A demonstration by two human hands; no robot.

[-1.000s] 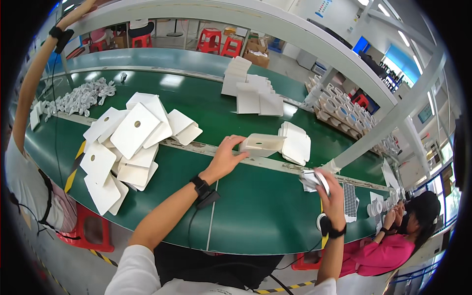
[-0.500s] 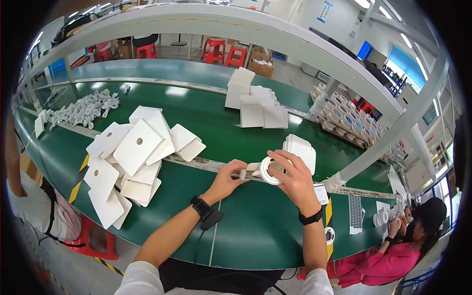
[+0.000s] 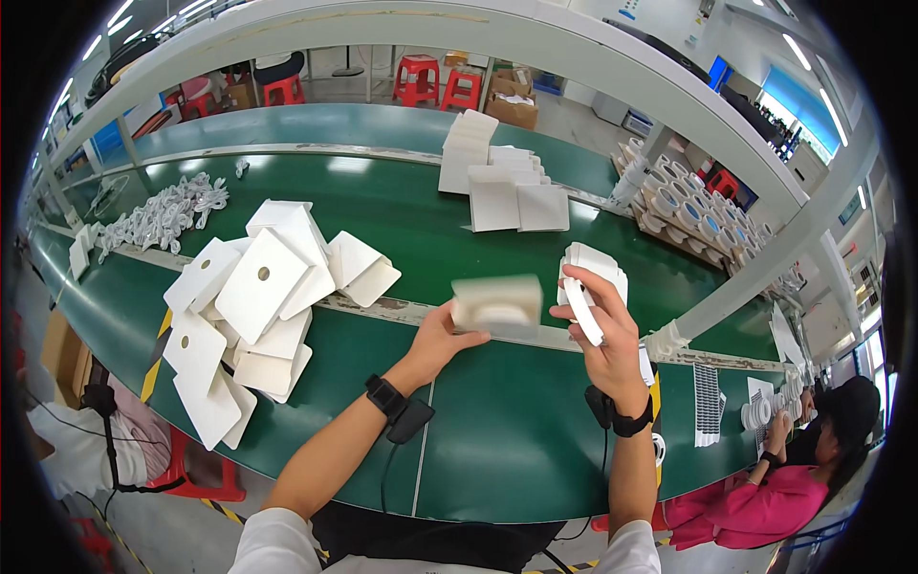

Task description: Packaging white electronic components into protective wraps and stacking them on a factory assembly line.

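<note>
1. A green bench (image 3: 516, 430) spans the workshop, a motion-blurred white box (image 3: 497, 298) held above its middle.
2. The left hand (image 3: 438, 337) pinches the box's left end; a light, steady grip should spare its walls. At three o'clock, the right hand (image 3: 612, 349) holds a white ring (image 3: 583, 312), best kept off the box's edges.
3. Around the box: white cords (image 3: 167, 215) at ten o'clock, white panels (image 3: 263, 277) at nine, a pale stack (image 3: 595, 256) at two, an obstructing slanted post (image 3: 755, 256) at three.
</note>
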